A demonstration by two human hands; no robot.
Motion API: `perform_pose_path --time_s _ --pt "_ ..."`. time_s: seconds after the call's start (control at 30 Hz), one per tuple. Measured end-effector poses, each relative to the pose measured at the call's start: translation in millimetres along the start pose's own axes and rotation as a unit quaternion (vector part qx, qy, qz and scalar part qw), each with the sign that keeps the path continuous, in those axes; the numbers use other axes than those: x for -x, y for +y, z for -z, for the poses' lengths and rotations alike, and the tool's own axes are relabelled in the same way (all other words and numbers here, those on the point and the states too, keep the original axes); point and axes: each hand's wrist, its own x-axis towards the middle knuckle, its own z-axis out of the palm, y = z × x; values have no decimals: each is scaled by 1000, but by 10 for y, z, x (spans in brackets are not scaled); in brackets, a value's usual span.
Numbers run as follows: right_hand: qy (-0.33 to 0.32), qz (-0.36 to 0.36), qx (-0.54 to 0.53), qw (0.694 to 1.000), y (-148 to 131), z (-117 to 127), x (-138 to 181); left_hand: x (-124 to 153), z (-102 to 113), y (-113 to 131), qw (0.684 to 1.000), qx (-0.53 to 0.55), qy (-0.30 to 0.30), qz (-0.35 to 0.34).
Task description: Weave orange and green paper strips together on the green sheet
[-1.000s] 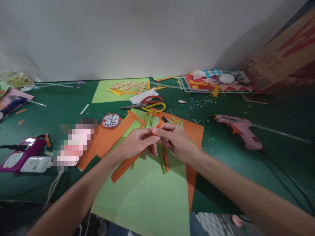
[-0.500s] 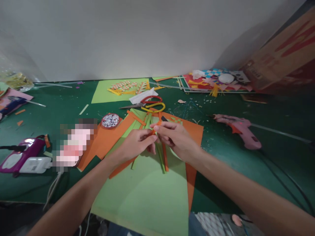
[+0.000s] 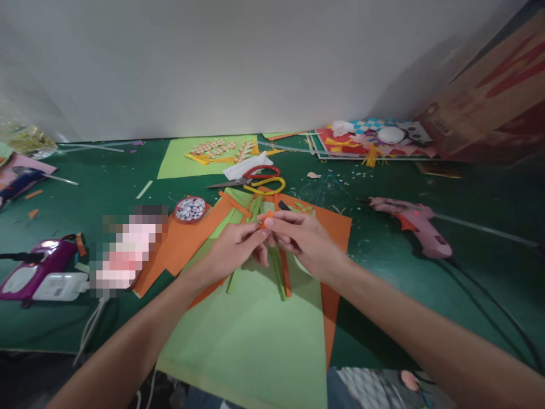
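Observation:
Between my fingertips is a small folded orange paper strip [image 3: 266,218]. My left hand [image 3: 238,245] pinches it from the left, and my right hand [image 3: 305,236] grips it with thumb and finger from the right. Parts of the strip are hidden by the fingers. Green paper strips [image 3: 277,272] and an orange strip [image 3: 286,275] lie below the hands on a light green sheet [image 3: 251,346]. More orange paper [image 3: 334,233] sticks out from under that sheet. Scissors [image 3: 259,180] with red and yellow handles lie just beyond my hands.
To the right rests a pink glue gun [image 3: 413,224] with its cord. On the left are a round case of googly eyes [image 3: 190,209], a blurred-out phone [image 3: 128,250] and a purple power strip [image 3: 46,264]. Woven paper pieces [image 3: 213,150] lie at the back, and a cardboard box [image 3: 489,96] stands at right.
The orange strip between my fingertips has turned and now looks shorter and more folded. Both hands have drawn slightly closer together. Everything else on the table stays put.

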Motion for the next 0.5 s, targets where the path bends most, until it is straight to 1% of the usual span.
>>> perform_pose_path --time_s 0.3,0.5 --pt "20 8 13 1000 26 -11 -9 -8 -1 -35 1000 -8 -7 -2" --pt "19 11 10 1000 10 -31 -6 -12 -7 -20 1000 -18 -9 -16"
